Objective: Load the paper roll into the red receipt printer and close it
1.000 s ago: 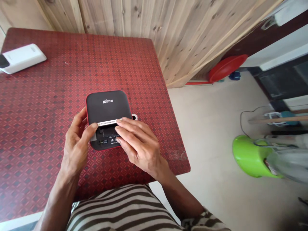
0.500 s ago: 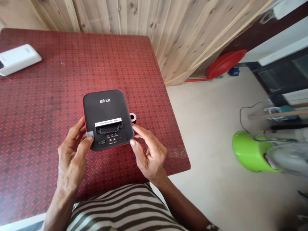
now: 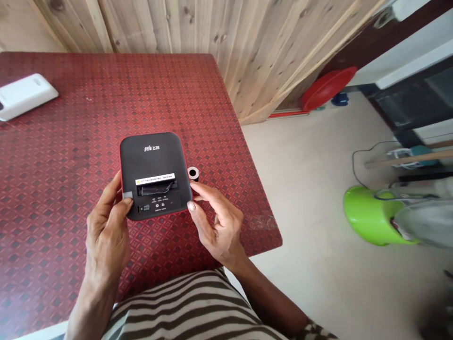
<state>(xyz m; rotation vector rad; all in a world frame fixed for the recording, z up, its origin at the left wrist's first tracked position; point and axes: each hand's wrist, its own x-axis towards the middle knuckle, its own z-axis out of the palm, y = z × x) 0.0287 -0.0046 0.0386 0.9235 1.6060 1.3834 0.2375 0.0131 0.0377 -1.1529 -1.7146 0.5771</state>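
Observation:
A black receipt printer (image 3: pixel 152 160) with red sides is held over the table, its face turned up toward me. A white warning label (image 3: pixel 155 179) runs above the dark paper slot near its lower edge. My left hand (image 3: pixel 109 217) grips the lower left corner, the thumb on a small grey tab (image 3: pixel 127 194). My right hand (image 3: pixel 219 219) holds the lower right corner between thumb and fingers. Behind the printer's right side stands a small paper roll (image 3: pixel 193 173), partly hidden.
The red patterned table (image 3: pixel 71 165) meets a wooden plank wall (image 3: pixel 159 23) at the back. A white power bank-like device (image 3: pixel 28 94) lies at the far left. On the floor to the right are a green stool or bucket (image 3: pixel 368 217) and a red basin (image 3: pixel 329 87).
The printer and both hands sit slightly farther left in view, and the camera view has shifted a little. Both hands keep their hold on the printer.

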